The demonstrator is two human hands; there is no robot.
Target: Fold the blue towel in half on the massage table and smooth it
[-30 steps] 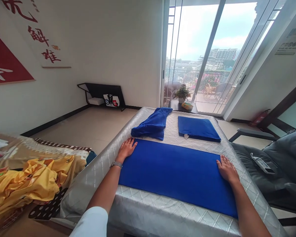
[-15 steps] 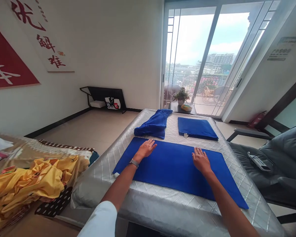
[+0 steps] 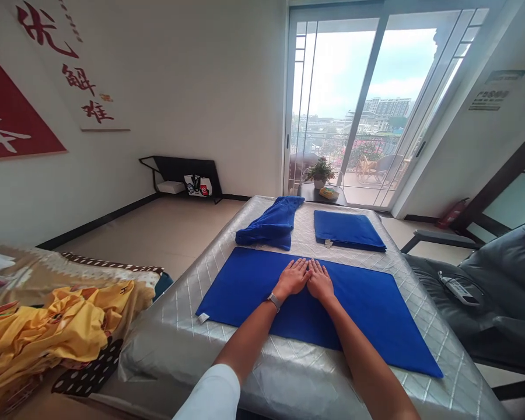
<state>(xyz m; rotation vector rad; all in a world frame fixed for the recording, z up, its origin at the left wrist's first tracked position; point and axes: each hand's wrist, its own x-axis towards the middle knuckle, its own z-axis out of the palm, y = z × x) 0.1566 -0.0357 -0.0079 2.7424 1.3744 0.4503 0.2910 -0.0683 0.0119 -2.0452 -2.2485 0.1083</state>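
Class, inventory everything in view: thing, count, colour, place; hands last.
Mattress: one, silver, centre
Spread cloth: one, blue, mattress near side
Crumpled cloth: one, blue, mattress far left
Folded cloth: one pile, blue, mattress far right
Rumpled fabric: one heap, yellow, left
Armchair: one, dark, right
Corded device: one, white, on armchair
Extinguisher: one, red, back right
Sliding door: one, pale frame, back
Plant: one, green, on dark stand
Packet: one, yellow, beside plant
Rack: one, black, back left
Bag: one, multicoloured, at rack
Wall hangings: two, red, white, upper left
Sleeve: one, white, bottom
Wristband: one, grey, left wrist
Left hand, right hand: two, bare, on spread cloth
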